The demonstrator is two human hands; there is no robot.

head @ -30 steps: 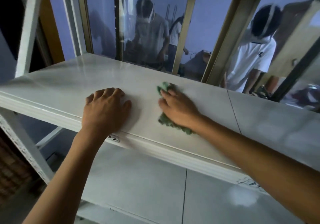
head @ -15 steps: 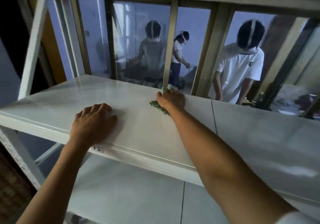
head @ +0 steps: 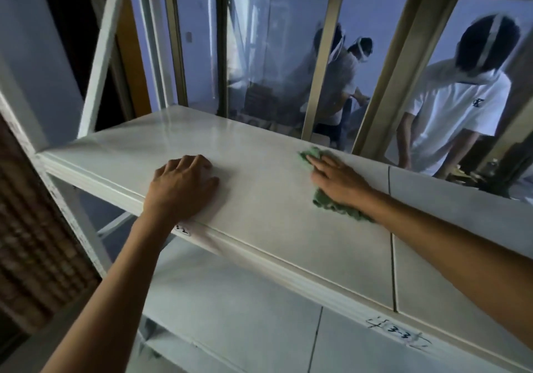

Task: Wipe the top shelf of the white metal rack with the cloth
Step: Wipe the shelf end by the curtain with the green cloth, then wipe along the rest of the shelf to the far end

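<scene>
The white metal rack's top shelf (head: pixel 259 228) fills the middle of the view. A green cloth (head: pixel 323 199) lies flat on it near the back edge, right of centre. My right hand (head: pixel 337 179) presses down on the cloth with fingers spread, covering most of it; green shows past my fingertips and beside my wrist. My left hand (head: pixel 181 188) rests palm down on the shelf by its front edge, left of the cloth, holding nothing.
A lower shelf (head: pixel 230 315) shows beneath. White uprights (head: pixel 72 216) stand at the left. Behind the rack is a glazed partition with metal mullions (head: pixel 326 64); a person in a white shirt (head: pixel 455 107) stands beyond it. A seam (head: pixel 391 242) splits the shelf panels.
My right hand has pulled the cloth back from the rear edge toward me, with fingers now spread over it. My left hand stays planted near the front edge. The view has shifted.
</scene>
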